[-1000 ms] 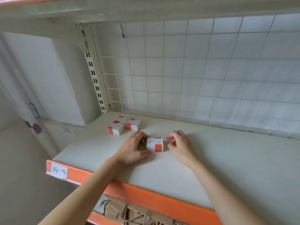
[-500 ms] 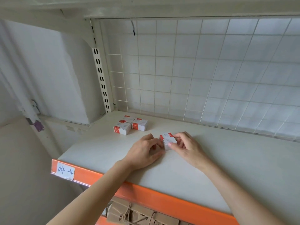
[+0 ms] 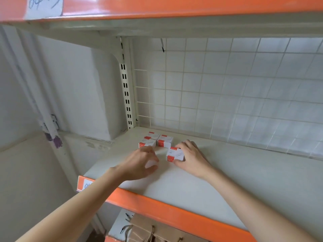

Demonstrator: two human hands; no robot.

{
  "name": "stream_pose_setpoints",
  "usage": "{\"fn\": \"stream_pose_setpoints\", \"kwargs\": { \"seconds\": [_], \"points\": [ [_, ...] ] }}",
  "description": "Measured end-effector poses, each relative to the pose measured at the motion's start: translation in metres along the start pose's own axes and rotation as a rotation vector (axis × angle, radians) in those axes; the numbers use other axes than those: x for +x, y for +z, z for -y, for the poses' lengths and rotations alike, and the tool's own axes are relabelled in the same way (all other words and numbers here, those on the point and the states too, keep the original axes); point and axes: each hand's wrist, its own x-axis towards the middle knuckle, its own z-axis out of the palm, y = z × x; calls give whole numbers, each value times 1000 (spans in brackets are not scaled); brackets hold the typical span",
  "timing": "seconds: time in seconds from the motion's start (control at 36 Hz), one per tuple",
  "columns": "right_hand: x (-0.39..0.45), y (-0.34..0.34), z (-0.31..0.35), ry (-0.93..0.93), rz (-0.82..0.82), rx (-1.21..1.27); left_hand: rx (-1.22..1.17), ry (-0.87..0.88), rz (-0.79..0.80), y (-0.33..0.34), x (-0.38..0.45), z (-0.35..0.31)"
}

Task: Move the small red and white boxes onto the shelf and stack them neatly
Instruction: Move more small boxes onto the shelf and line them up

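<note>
Three small red and white boxes (image 3: 155,140) sit grouped at the back left of the white shelf board (image 3: 227,180). A fourth small box (image 3: 175,154) lies flat just in front and to the right of them, and my right hand (image 3: 190,156) grips it with fingers at its far end and thumb at its near side. My left hand (image 3: 141,163) is to the left of that box, apart from it, with fingers loosely bent and nothing in them.
A wire grid panel (image 3: 227,95) backs the shelf and a slotted upright (image 3: 126,88) stands at its back left corner. An orange beam (image 3: 174,210) edges the shelf front; another orange beam (image 3: 174,6) runs overhead. Brown paper bags (image 3: 153,231) lie on the level below.
The left hand has let go of the fourth box and drawn left. The right hand has laid the box flat closer to the three boxes. The view has tilted upward.
</note>
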Motion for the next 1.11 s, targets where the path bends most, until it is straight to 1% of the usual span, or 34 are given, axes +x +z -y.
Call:
{"fn": "stream_pose_setpoints", "kwargs": {
  "seconds": [0.11,0.22,0.31,0.36,0.5,0.61,0.69,0.78,0.86,1.0,1.11],
  "points": [
    [19,6,23,-28,-28,-25,-19,-26,-17,-6,-9,10],
    [37,9,33,-16,-60,-83,-44,-7,-14,-8,-13,16],
    [40,16,35,-2,-14,-131,-55,-10,-4,-8,-14,18],
    [38,22,35,17,0,-117,-51,-7,11,-7,-15,19],
    [32,20,34,56,-25,-77,10,-2,50,-6,-9,18],
    [20,8,26,101,-60,-70,98,89,84,-6,2,5],
    [0,-5,12,116,-9,-112,180,191,105,-1,16,-9],
    [-26,-18,-7,116,47,-166,176,271,102,6,32,-27],
    [-53,-38,-22,158,103,-229,174,330,96,15,49,-49],
    [-105,-74,-44,266,87,-237,183,406,71,32,70,-99],
    [-150,-99,-66,345,81,-218,159,415,57,47,87,-147]
  ]
}}
